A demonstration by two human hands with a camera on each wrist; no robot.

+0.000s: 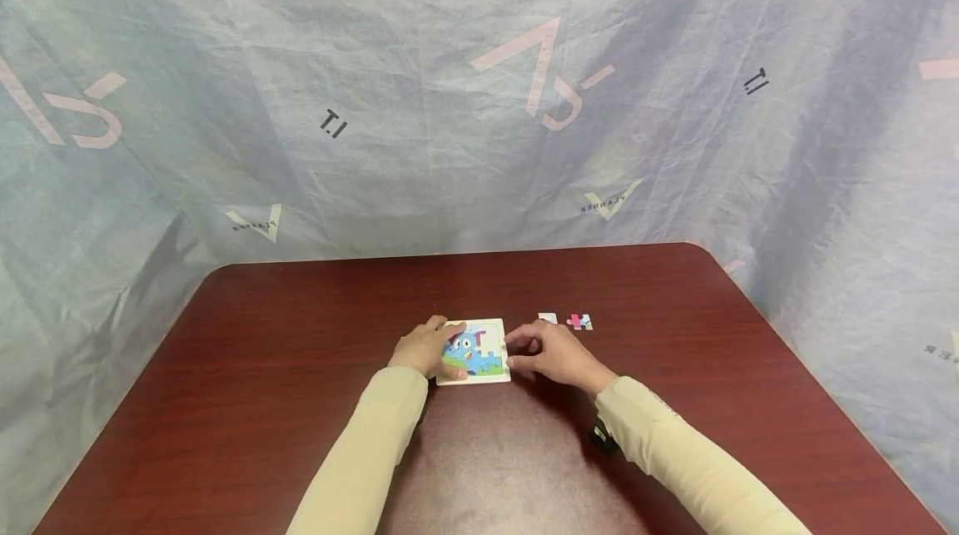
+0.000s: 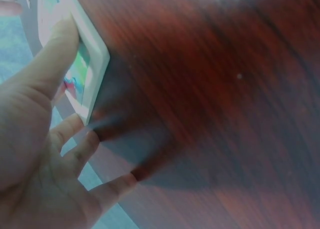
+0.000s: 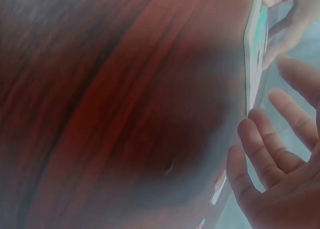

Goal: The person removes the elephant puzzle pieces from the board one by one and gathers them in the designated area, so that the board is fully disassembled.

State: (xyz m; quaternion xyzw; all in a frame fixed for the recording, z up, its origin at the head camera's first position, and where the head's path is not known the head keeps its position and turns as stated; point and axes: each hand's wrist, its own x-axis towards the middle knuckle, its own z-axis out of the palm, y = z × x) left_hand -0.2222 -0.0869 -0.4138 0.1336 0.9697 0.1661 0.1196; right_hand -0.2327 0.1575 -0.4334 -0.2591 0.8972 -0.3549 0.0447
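Observation:
A small square jigsaw puzzle (image 1: pixel 490 378) with a pale frame lies on the table. Its picture shows a blue cartoon animal on green ground, and bare pale backing shows at the upper right. My left hand (image 1: pixel 423 349) rests on the puzzle's left side, fingers spread. In the left wrist view, the thumb (image 2: pixel 62 44) lies over the frame and the other fingertips reach down by its edge. By the right edge of the puzzle is my right hand (image 1: pixel 553 352), fingers slightly bent; the right wrist view shows no piece between its fingers (image 3: pixel 260 154).
Loose puzzle pieces lie beyond the right hand: a pale one (image 1: pixel 548 317) and pink-and-white ones (image 1: pixel 581 322). The dark red wooden table (image 1: pixel 300 335) has rounded far corners. A printed grey cloth (image 1: pixel 419 102) hangs behind it.

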